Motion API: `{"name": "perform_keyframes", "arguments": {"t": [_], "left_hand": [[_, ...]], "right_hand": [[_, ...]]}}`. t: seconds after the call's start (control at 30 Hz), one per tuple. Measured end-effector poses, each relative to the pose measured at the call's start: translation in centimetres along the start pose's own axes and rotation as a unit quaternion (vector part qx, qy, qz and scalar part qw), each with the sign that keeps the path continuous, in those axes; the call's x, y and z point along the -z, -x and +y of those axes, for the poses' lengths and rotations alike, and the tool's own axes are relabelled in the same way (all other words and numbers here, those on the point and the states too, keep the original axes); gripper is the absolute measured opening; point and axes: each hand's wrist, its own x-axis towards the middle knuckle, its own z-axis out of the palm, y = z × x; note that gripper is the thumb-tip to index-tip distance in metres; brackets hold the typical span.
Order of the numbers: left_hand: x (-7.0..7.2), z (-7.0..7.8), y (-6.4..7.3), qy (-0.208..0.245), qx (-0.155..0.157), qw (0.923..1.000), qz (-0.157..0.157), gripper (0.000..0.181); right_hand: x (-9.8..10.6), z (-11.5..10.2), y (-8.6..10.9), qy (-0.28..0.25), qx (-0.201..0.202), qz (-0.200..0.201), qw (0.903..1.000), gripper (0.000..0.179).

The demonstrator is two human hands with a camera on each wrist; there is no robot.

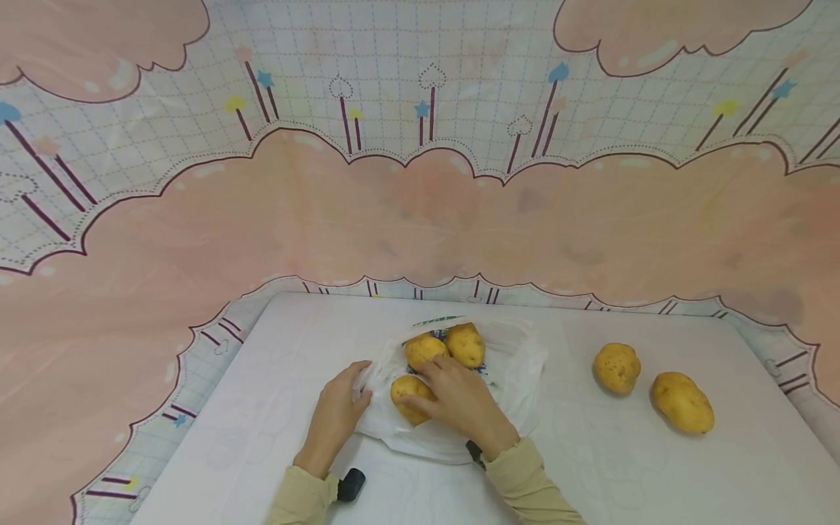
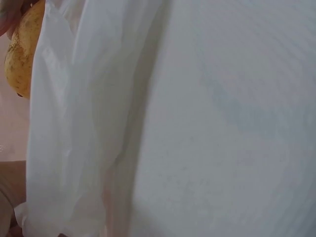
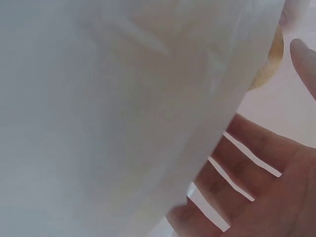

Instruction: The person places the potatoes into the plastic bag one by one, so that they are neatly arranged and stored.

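Note:
Three yellow potatoes lie at the mouth of a white plastic bag [image 1: 515, 364] in the head view. My right hand [image 1: 462, 401] reaches over them from the right. Its thumb and fingers span the nearest potato [image 1: 403, 394], and the fingertips overlap the potato behind it [image 1: 423, 350]. A third potato [image 1: 466, 346] sits just beyond those fingers. At the bag's left edge, my left hand [image 1: 335, 412] holds the plastic between thumb and fingers. In the right wrist view the right hand [image 3: 266, 173] shows with fingers spread, their tips hidden by plastic. In the left wrist view, fingers touch a potato [image 2: 22, 54].
Two more potatoes, a rounder one [image 1: 617, 368] and a longer one [image 1: 682, 402], lie on the white table [image 1: 590, 474] to the right of the bag. A patterned curtain [image 1: 420, 211] hangs behind the table. A black wrist camera [image 1: 351, 485] sits at the left sleeve.

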Motion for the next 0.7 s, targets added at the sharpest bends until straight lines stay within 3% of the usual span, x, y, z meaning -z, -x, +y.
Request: {"name": "perform_keyframes", "arguments": {"t": [0.33, 0.7], "left_hand": [[-0.2, -0.1, 0.1, 0.010, 0.018, 0.9997, -0.012, 0.045], [-0.2, 0.0, 0.1, 0.013, 0.015, 0.9998, -0.005, 0.045]], "right_hand": [[0.9, 0.8, 0.6, 0.004, -0.033, -0.026, 0.9991, 0.058], [2.3, 2.3, 1.8, -0.012, -0.061, -0.019, 0.9979, 0.058]]}}
